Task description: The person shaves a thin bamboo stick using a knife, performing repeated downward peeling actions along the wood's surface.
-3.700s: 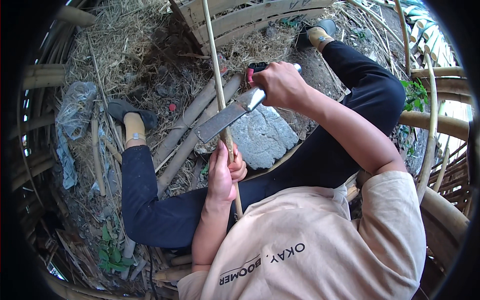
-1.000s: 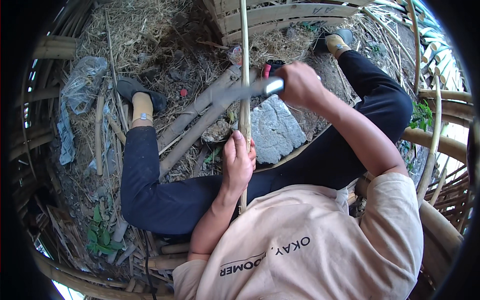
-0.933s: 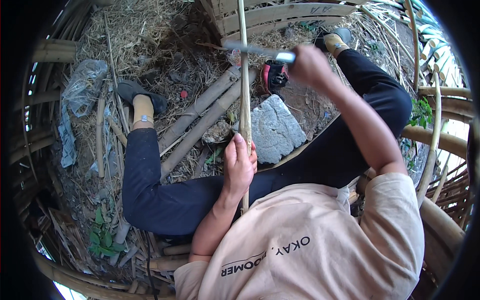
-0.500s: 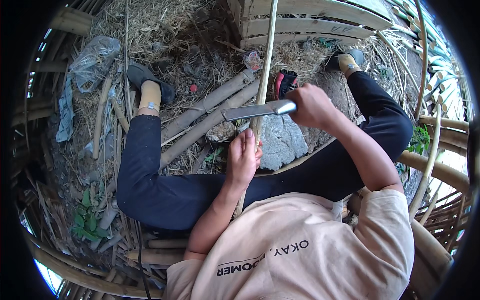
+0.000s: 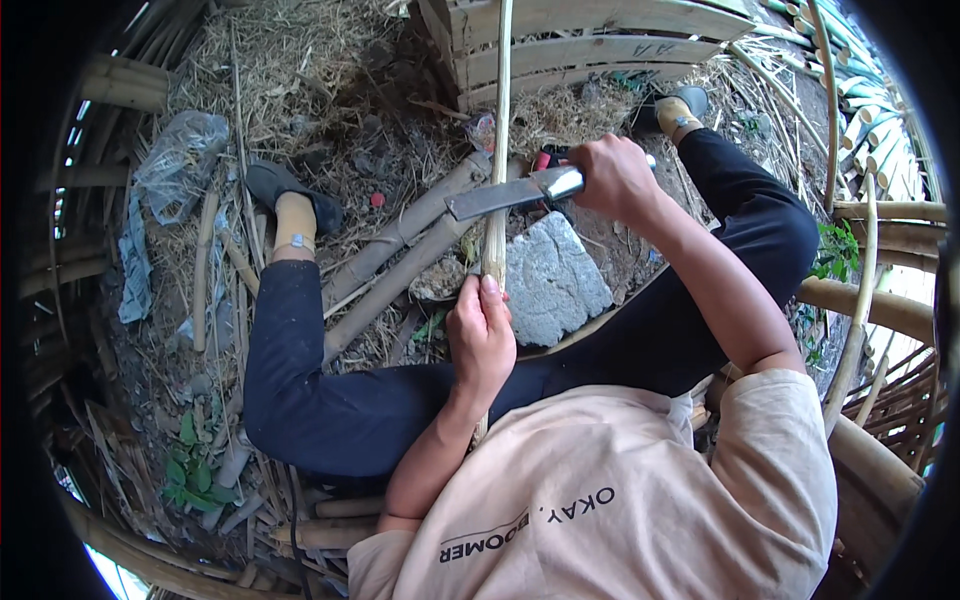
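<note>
Left hand (image 5: pixel 480 335) clenched around a thin bamboo pole (image 5: pixel 497 150), thumb up along the shaft; the pole runs upright from this grip toward the top edge of the view. Right hand (image 5: pixel 612 175) grasps the handle of a big knife (image 5: pixel 510 193); the blade lies level and crosses the pole just above the left grip, edge against the shaft.

Just right of the left grip, on the ground: a flat grey stone (image 5: pixel 552 280). Behind the knife, partly hidden by the blade, a small red and black thing; cannot tell what it is. Two thick bamboo stems (image 5: pixel 400 250) lie slanting to the left of the grip, under the pole. The person's legs in dark trousers (image 5: pixel 330 400) bracket the whole spot, left shoe (image 5: pixel 275 185) well off to the left. Far beyond the right grip, pale wooden slats (image 5: pixel 600 40). Straw litter (image 5: pixel 290 70) all about; a crumpled plastic sheet (image 5: pixel 180 160) farther left.
</note>
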`<state>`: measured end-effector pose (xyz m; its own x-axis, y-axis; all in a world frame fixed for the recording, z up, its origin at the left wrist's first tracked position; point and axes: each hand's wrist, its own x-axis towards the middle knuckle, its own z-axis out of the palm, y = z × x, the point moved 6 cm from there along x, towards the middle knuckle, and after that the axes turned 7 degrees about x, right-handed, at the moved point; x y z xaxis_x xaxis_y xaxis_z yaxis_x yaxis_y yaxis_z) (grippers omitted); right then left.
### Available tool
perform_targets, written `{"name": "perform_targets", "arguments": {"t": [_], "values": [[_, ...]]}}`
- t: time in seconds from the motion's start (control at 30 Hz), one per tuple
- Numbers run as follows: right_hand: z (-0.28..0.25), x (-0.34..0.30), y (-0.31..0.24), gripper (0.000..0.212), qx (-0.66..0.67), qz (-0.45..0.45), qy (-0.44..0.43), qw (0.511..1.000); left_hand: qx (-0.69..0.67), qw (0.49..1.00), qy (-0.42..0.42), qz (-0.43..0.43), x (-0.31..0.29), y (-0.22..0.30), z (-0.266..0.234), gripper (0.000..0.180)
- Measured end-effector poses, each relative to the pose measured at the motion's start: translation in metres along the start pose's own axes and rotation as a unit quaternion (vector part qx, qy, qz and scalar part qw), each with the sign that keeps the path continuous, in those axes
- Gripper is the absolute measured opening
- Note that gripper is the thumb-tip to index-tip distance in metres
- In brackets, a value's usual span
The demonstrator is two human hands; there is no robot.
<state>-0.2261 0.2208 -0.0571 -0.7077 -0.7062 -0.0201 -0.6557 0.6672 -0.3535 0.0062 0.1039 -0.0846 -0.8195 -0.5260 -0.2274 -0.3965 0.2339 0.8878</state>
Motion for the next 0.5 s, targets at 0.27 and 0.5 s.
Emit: {"name": "perform_targets", "arguments": {"t": [0.27, 0.5], "values": [[-0.031, 0.012, 0.045, 0.024, -0.015, 0.163, 0.048, 0.985, -0.043, 0.999, 0.001, -0.01, -0.006, -0.002, -0.002, 0.038], [-0.028, -0.004, 0.012, 0.02, 0.097, 0.045, 0.024, 0.994, -0.219, 0.968, -0.072, -0.099, -0.003, -0.012, 0.008, 0.039]]}}
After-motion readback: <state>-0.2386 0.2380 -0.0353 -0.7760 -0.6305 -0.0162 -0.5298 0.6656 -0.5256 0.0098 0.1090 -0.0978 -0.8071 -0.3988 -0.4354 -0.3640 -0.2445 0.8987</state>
